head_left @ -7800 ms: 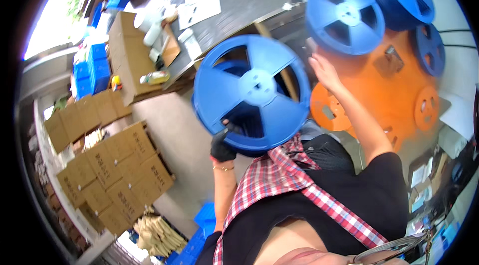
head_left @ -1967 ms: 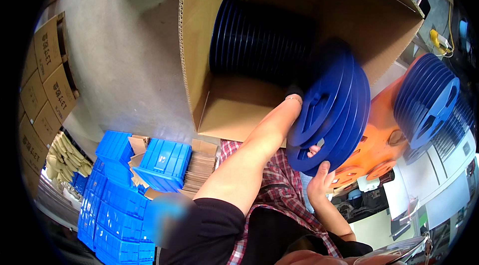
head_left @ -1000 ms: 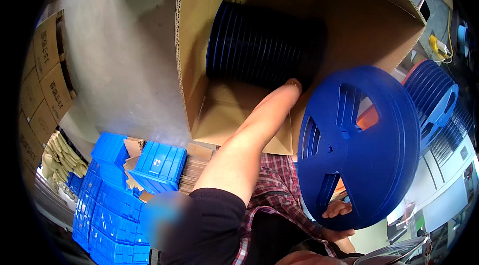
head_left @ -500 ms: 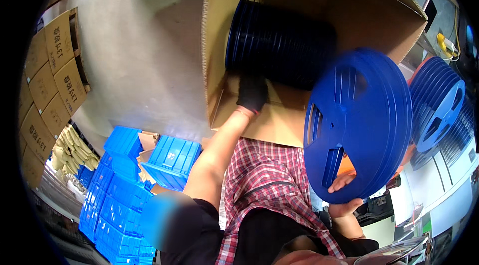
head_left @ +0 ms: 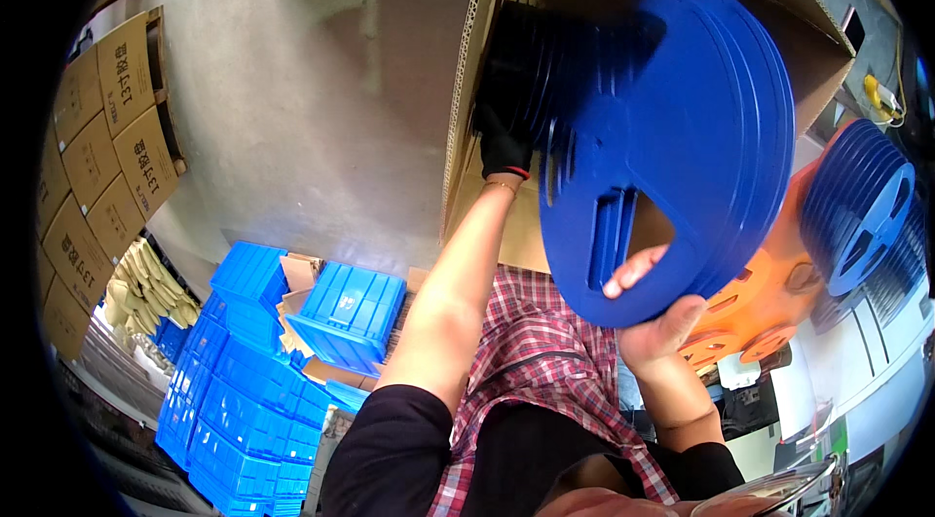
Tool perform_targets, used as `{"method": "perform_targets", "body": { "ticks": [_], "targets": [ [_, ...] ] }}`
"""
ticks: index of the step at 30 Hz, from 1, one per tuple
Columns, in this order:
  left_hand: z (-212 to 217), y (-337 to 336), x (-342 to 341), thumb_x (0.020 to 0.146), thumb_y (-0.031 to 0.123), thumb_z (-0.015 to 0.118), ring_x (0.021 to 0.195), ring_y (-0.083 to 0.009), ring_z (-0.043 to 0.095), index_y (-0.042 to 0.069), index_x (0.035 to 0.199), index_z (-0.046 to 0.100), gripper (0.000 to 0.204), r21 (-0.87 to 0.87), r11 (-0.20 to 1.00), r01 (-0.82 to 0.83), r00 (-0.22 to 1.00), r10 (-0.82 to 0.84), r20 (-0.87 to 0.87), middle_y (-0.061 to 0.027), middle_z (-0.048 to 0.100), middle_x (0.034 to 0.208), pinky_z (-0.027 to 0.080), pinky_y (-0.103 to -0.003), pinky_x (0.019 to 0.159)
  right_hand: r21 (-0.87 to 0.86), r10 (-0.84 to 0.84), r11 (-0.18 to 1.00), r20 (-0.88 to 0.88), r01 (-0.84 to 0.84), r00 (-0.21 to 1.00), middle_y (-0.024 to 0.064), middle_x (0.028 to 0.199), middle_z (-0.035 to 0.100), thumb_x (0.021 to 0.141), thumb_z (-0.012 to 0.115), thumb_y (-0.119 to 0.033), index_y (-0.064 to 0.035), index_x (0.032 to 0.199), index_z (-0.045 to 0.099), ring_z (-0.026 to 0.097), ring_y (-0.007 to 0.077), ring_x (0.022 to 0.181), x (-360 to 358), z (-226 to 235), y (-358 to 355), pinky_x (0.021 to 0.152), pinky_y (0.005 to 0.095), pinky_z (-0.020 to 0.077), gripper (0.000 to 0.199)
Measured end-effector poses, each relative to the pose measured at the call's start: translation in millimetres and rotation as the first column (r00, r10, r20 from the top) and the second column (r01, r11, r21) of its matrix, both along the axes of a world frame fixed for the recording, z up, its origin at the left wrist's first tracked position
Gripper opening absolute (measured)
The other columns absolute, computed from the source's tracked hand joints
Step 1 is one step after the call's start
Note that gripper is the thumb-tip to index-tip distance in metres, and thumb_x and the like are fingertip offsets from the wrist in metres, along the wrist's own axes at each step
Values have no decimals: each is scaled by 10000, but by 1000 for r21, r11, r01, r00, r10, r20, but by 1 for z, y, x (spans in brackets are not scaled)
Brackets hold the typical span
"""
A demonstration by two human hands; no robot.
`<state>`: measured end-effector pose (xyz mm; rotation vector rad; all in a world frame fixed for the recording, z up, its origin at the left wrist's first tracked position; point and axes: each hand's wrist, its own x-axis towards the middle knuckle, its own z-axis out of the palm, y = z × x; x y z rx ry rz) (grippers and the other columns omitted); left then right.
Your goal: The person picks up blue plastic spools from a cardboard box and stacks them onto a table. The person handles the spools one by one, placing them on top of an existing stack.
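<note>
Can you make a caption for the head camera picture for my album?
Black-gloved left hand inside a cardboard box, bare right hand gripping a stack of blue reels.

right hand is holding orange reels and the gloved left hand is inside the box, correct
Not quite: the reels in the right hand are blue, not orange, as the head view shows. The gloved left hand is inside the box.

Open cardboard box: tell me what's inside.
Inside the box, a row of dark reels and the gloved left hand show. The blue reels in the right hand hide what lies behind them.
</note>
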<state>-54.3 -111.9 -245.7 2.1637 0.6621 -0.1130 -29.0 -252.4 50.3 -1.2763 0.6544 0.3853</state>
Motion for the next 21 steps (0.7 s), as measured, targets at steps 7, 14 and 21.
{"method": "perform_targets", "body": {
  "ticks": [7,14,21],
  "targets": [
    [-34,2,-13,783,291,571,1124,-373,455,38,1366,242,714,-243,956,-165,954,92,-284,-217,433,1279,386,-419,928,36,86,995,114,-91,990,104,789,519,810,380,-672,-23,1012,437,538,184,659,26,-22,42,633,297,475,683],
    [-23,-8,-60,782,301,570,1120,-378,455,31,1355,261,705,-450,874,-184,939,21,-343,-223,435,1274,381,-422,930,219,-127,971,153,92,980,141,818,545,907,397,-454,27,1083,424,562,207,680,31,-47,84,639,326,491,514],
    [-20,-9,-73,781,312,570,1115,-383,456,24,1344,280,696,-524,840,-142,930,-67,-360,-229,437,1269,376,-424,932,55,11,998,107,-17,994,110,951,578,931,459,-276,67,1111,461,579,162,844,51,-78,107,742,276,482,387]
  ]
}}
